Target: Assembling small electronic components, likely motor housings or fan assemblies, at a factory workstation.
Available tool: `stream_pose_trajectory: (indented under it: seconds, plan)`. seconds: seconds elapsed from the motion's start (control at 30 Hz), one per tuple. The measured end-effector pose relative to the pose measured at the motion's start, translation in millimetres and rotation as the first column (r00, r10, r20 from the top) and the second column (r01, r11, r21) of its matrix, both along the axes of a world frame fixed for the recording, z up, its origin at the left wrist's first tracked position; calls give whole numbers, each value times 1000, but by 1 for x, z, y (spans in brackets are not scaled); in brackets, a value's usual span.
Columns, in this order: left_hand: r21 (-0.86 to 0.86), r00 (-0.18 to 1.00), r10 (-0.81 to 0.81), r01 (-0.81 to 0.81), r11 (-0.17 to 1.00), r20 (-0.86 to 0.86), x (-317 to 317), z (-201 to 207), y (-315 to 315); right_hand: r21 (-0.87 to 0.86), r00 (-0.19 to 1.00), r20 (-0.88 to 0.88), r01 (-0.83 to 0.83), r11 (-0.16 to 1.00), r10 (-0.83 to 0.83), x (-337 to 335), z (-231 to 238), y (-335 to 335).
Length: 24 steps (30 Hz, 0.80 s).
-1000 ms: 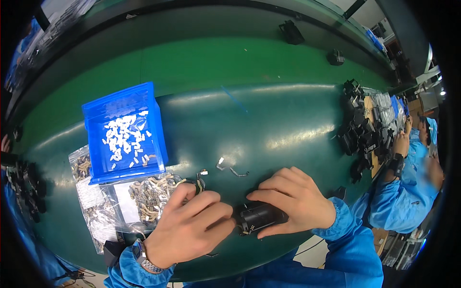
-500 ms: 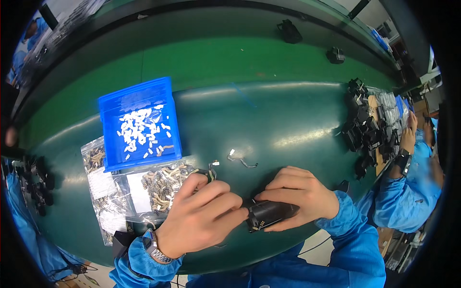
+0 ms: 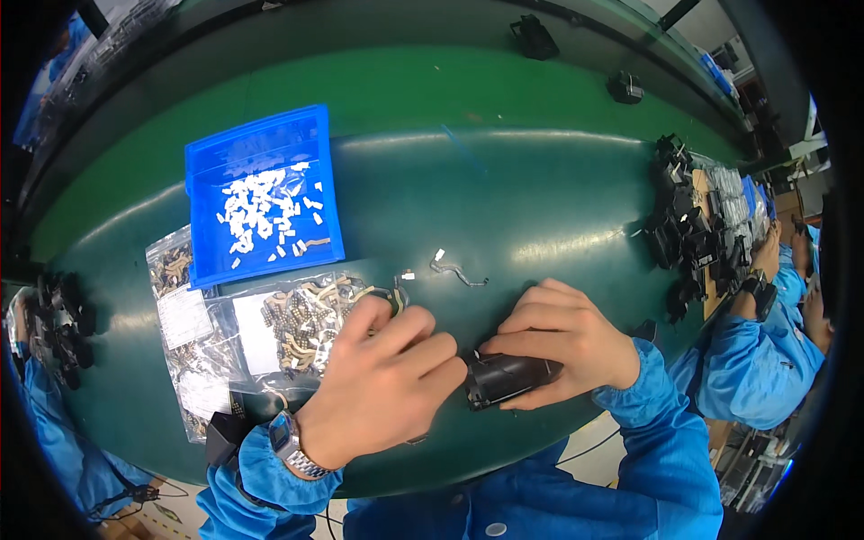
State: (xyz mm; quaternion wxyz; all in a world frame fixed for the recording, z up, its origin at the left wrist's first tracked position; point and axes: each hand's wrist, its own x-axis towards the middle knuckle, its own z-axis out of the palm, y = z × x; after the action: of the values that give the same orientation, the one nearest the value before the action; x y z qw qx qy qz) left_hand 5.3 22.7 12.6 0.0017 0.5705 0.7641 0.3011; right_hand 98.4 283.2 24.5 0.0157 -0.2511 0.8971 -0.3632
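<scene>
My right hand (image 3: 571, 337) grips a black plastic housing (image 3: 511, 378) from above and from its right side, holding it over the near part of the green table. Close to the housing's left end is my left hand (image 3: 382, 387), its fingers curled inward; whatever they may pinch is hidden behind the knuckles. A dark cable (image 3: 397, 295) shows just beyond the left fingers, by a small white connector (image 3: 409, 276). Farther off, a short grey cable (image 3: 459, 272) with a white plug lies on the table.
A blue bin (image 3: 335, 225) holds many small white pieces. Clear bags of short cables (image 3: 306, 324) lie before it, with another bag (image 3: 184, 315) to the left. Black housings (image 3: 679, 225) pile up at the right, near a co-worker's blue sleeve (image 3: 751, 378). More black parts (image 3: 67, 315) sit far left.
The whole scene has shifted slightly upward in view. My left fingers have curled in at the housing's left end, and the housing has turned a little, hiding its gold contacts.
</scene>
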Motion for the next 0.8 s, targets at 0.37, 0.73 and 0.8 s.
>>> stream_pose_trajectory:
  seconds: [0.37,0.73,0.8]
  plan:
    - [48,995,97,-98,994,6,2,4,1,110,995,85,-67,992,58,-4,9,8]
    - [85,990,141,-142,986,20,3,1,4,89,987,162,11,996,-26,-3,12,6]
    - [115,989,114,-124,986,94,4,-4,4,74,984,176,-12,997,-1,-5,12,9]
